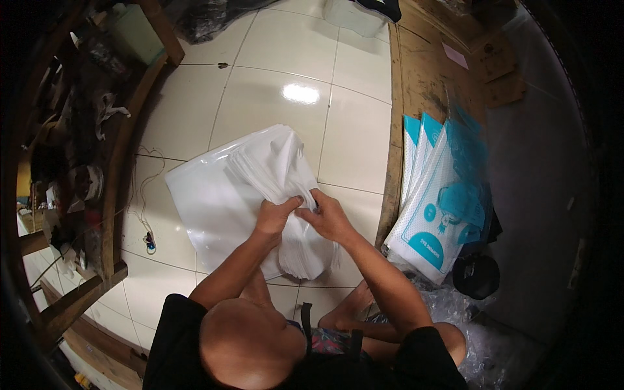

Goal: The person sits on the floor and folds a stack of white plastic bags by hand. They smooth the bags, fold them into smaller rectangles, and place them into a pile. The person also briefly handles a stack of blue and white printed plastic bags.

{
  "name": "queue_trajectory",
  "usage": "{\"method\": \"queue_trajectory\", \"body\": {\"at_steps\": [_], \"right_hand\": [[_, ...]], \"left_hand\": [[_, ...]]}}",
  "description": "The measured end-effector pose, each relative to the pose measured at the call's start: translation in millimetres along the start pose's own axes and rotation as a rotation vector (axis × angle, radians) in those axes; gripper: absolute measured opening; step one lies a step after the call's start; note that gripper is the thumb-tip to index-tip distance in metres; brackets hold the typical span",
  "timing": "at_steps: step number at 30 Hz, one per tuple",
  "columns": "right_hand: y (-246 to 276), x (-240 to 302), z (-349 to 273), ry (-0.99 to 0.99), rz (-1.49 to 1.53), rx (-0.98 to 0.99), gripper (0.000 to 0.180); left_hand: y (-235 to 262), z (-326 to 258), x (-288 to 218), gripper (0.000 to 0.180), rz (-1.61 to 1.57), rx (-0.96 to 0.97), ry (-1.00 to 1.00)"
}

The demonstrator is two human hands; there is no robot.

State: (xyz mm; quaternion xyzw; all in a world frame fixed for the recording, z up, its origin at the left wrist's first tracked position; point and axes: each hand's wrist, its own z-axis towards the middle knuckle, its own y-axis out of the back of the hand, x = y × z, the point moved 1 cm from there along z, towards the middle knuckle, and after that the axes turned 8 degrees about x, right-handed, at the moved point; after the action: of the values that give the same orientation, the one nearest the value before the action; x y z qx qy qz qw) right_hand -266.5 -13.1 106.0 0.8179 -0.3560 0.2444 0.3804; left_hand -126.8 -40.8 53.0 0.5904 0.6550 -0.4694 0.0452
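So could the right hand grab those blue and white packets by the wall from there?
Probably yes. The right hand is busy gripping the white bags, but the blue and white packets stand just to its right with nothing between.

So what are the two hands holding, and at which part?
Both the left hand and the right hand hold a stack of white plastic bags, pinching it together near the middle of its bent length.

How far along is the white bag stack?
Done: nothing clearly finished; a large white plastic sheet lies flat on the tile floor. In hand: left hand and right hand grip the bundle of white bags. Left: blue-and-white packets lean untouched.
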Motion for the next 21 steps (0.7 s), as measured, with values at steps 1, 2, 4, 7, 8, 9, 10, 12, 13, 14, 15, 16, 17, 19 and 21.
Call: {"method": "queue_trajectory", "body": {"at_steps": [1,2,4,7,8,9,10,12,13,14,15,16,17,19,21], "right_hand": [[-0.6,-12.3,3.6,0.023,0.242,-0.029,0.029],[1.5,-34.9,7.7,0.049,0.485,-0.063,0.03],[13.0,-47.2,5.6,0.091,0.766,-0.094,0.027],[21.3,-47.3,-0.9,0.0,0.878,-0.058,0.035],[17.8,-46.5,-1.3,0.071,0.638,-0.097,0.037],[6.4,-46.5,0.7,0.138,0.399,-0.132,0.04],[-6.5,-46.1,3.9,0.201,0.159,-0.165,0.043],[-17.0,-29.5,5.1,0.245,0.131,-0.154,0.044],[-12.8,-12.9,0.5,0.112,0.18,-0.065,0.041],[-8.7,-24.2,2.7,0.138,0.291,-0.078,0.039],[-5.1,-46.6,7.6,0.165,0.405,-0.085,0.037],[-2.7,-61.3,9.9,0.19,0.524,-0.086,0.035],[2.0,-59.8,8.0,0.137,0.636,-0.111,0.033],[14.7,-47.9,0.5,0.024,0.853,-0.173,0.031],[6.5,-46.0,2.8,0.109,0.679,-0.205,0.032]], "left_hand": [[-1.6,0.7,-0.4,0.034,0.011,-0.007,0.007],[-4.4,1.6,-0.3,0.034,-0.009,0.016,0.002],[1.5,0.2,2.3,0.034,-0.051,0.037,-0.007],[0.7,-2.1,3.9,0.033,-0.103,0.005,-0.009],[-1.4,-1.0,3.9,0.034,-0.075,0.0,-0.01],[-3.5,1.0,4.5,0.035,-0.046,-0.006,-0.011],[-5.8,3.0,5.2,0.036,-0.017,-0.012,-0.011],[-7.1,2.2,2.9,0.037,0.02,-0.04,-0.028],[-4.2,0.7,1.2,0.038,0.039,-0.06,-0.039],[-6.7,1.5,0.1,0.039,-0.003,-0.015,-0.027],[-6.9,1.6,0.4,0.04,-0.043,0.024,-0.012],[-5.8,0.7,2.0,0.041,-0.083,0.057,0.006],[-2.9,-1.6,2.5,0.041,-0.077,0.035,0.015],[-1.0,-4.4,2.7,0.041,-0.069,0.004,0.033],[-3.0,-0.7,4.0,0.041,-0.04,0.005,-0.008]]}}
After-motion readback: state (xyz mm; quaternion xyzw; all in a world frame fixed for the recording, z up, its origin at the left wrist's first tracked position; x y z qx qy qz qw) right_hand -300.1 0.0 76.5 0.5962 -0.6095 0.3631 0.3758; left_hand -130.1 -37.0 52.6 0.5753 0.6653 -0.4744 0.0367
